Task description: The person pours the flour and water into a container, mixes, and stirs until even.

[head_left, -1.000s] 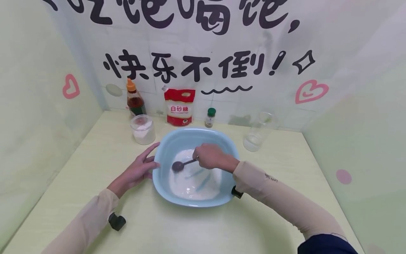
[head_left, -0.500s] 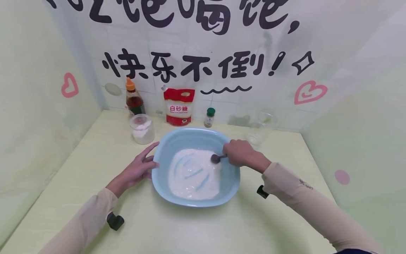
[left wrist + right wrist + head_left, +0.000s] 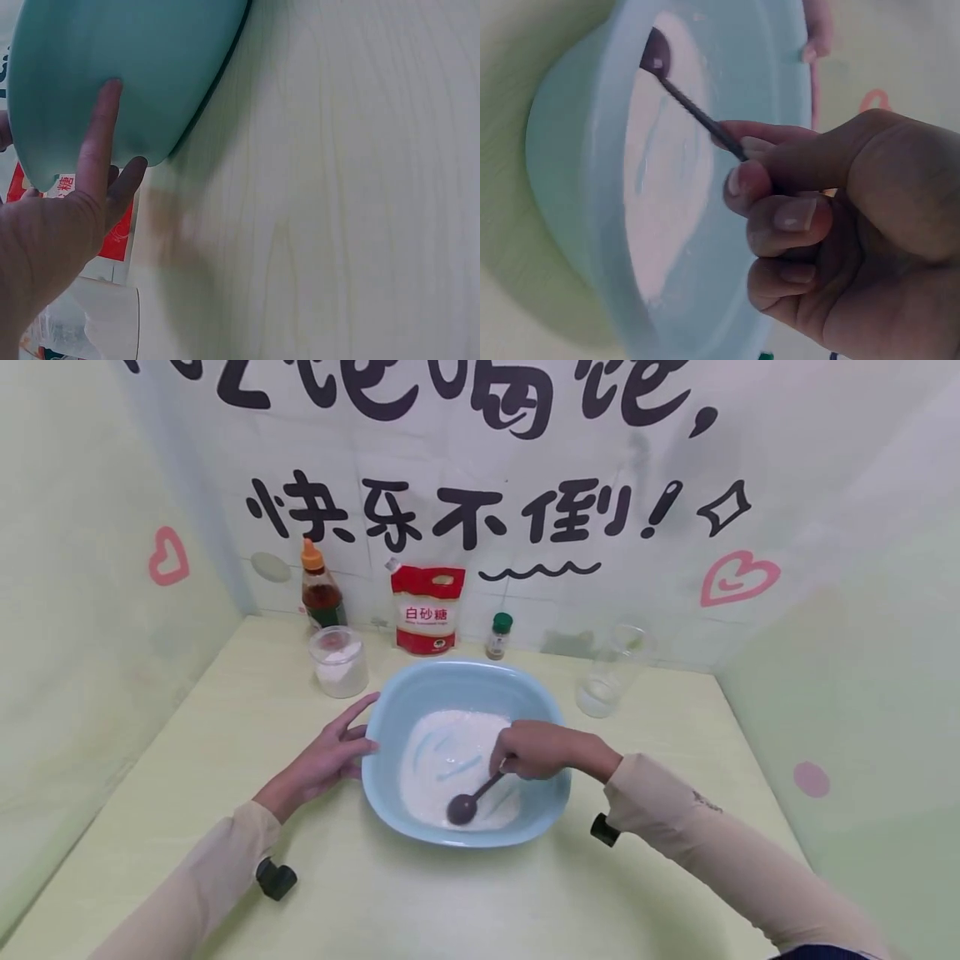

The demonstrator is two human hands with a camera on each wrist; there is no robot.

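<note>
A light blue basin (image 3: 467,838) stands on the table with a white, wet-looking mixture (image 3: 435,793) spread over its bottom. My right hand (image 3: 534,750) reaches over the basin's right side and grips a dark measuring spoon (image 3: 462,810) by its thin handle. The spoon's round bowl sits in the mixture near the front of the basin. In the right wrist view, thumb and forefinger pinch the handle (image 3: 701,116) while the other fingers curl in. My left hand (image 3: 330,758) rests against the basin's left side with spread, fairly straight fingers, one lying along the outer wall (image 3: 150,67).
Behind the basin stand a sauce bottle (image 3: 322,597) with an orange cap, a clear jar (image 3: 341,672) of white powder, a red and white sugar pouch (image 3: 426,614) and a small green-capped bottle (image 3: 498,637). A clear glass (image 3: 600,692) stands at the back right, before the wall.
The spoon has swept from the basin's left side to its right side, then forward to the front of the mixture. My left hand stays against the basin.
</note>
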